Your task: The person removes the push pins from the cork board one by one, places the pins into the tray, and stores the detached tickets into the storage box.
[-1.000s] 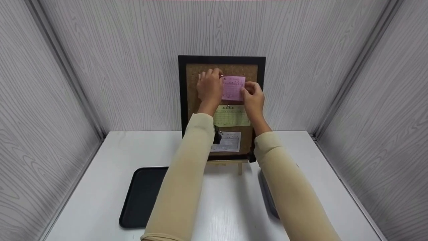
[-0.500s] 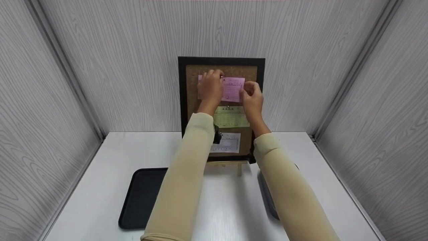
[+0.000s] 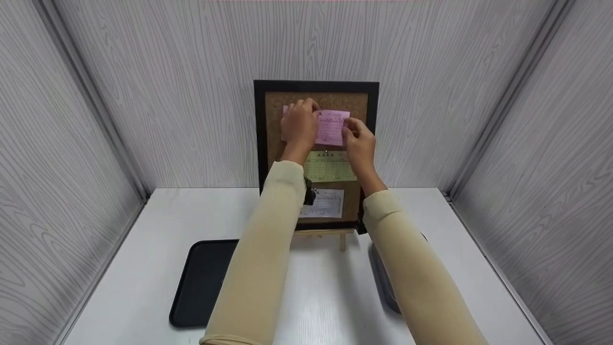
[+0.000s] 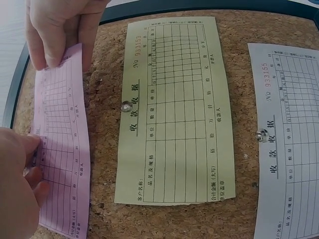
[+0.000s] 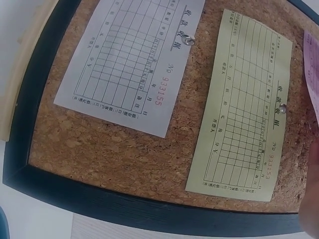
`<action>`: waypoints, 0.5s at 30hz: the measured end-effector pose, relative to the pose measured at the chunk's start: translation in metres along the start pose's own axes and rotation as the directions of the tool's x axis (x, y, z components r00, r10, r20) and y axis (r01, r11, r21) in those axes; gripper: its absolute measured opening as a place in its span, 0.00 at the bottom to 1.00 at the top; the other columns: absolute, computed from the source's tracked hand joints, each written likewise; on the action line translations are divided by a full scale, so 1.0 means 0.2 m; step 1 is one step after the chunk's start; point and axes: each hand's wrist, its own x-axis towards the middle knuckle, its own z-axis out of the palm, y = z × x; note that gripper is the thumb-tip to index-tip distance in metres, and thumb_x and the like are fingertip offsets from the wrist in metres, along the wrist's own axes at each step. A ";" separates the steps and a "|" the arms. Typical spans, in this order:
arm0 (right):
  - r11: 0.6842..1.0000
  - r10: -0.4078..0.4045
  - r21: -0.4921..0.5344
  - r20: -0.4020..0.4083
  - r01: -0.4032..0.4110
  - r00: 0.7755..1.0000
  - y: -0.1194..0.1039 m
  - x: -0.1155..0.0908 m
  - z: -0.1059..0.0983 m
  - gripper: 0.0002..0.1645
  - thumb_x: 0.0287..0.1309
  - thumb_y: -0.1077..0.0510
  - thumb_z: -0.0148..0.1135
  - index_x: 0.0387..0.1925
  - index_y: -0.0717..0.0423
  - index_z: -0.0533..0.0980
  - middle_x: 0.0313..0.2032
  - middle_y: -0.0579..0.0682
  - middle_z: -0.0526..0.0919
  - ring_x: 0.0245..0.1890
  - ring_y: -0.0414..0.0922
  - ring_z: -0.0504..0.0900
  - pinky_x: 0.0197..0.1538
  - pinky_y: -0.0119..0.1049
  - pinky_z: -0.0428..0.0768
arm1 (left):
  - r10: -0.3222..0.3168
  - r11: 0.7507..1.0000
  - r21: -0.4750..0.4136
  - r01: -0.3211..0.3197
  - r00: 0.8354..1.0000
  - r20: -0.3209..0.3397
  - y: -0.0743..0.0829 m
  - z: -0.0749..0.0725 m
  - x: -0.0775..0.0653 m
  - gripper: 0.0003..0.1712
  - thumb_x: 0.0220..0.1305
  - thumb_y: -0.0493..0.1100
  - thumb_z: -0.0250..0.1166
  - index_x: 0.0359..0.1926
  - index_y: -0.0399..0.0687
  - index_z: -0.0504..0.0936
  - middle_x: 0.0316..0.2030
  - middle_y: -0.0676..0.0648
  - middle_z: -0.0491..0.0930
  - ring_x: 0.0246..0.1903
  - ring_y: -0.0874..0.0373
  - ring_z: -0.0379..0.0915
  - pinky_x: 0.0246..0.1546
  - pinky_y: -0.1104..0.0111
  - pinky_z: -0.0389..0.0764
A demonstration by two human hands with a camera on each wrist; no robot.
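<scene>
A pink receipt slip (image 3: 331, 127) lies against the upper part of a black-framed corkboard (image 3: 342, 100). My left hand (image 3: 300, 125) covers the slip's middle, and its thumb and fingers pinch a push pin (image 4: 34, 159) at the top edge, mostly hidden by the fingers. At the slip's right edge, my right hand (image 3: 360, 144) pinches the paper between thumb and fingers. Below hang a yellow-green receipt slip (image 4: 174, 114) and a white receipt slip (image 4: 291, 149), each held by a clear pin near its top edge. In the right wrist view only part of the right hand shows.
The board leans on a small wooden easel (image 3: 343, 241) on the white table (image 3: 318, 292). A black tray (image 3: 203, 282) lies at left, partly behind the left sleeve. At right, a dark grey container (image 3: 383, 280) is mostly hidden by the right sleeve.
Over the last second the pink slip's left part has come into view beside my left hand. My right hand has shifted slightly left along the slip's right edge. The left hand stays nearly still.
</scene>
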 end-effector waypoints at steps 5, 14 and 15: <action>1.000 -0.015 -0.025 0.002 0.015 1.000 0.00 0.00 0.00 0.15 0.72 0.61 0.58 0.56 0.59 0.80 0.52 0.55 0.83 0.51 0.45 0.80 0.52 0.35 0.79 | 0.000 1.000 -0.006 0.000 1.000 -0.001 0.00 0.00 0.00 0.07 0.73 0.48 0.62 0.46 0.56 0.85 0.46 0.53 0.85 0.46 0.56 0.79 0.47 0.61 0.80; 0.996 -0.081 -0.039 -0.013 0.081 0.997 -0.01 0.00 0.02 0.14 0.70 0.63 0.59 0.53 0.61 0.82 0.47 0.55 0.84 0.45 0.43 0.80 0.48 0.32 0.78 | -0.024 1.000 -0.019 0.025 1.000 0.016 -0.02 0.00 -0.01 0.08 0.74 0.50 0.61 0.47 0.57 0.84 0.45 0.54 0.85 0.47 0.58 0.79 0.46 0.60 0.80; 0.995 -0.088 -0.041 -0.013 0.087 0.996 -0.01 0.00 0.02 0.14 0.70 0.63 0.59 0.53 0.61 0.83 0.47 0.55 0.84 0.45 0.43 0.80 0.48 0.32 0.78 | -0.025 0.999 -0.020 0.025 1.000 0.017 -0.03 0.00 -0.01 0.08 0.74 0.50 0.61 0.47 0.57 0.84 0.45 0.54 0.85 0.47 0.58 0.79 0.46 0.60 0.80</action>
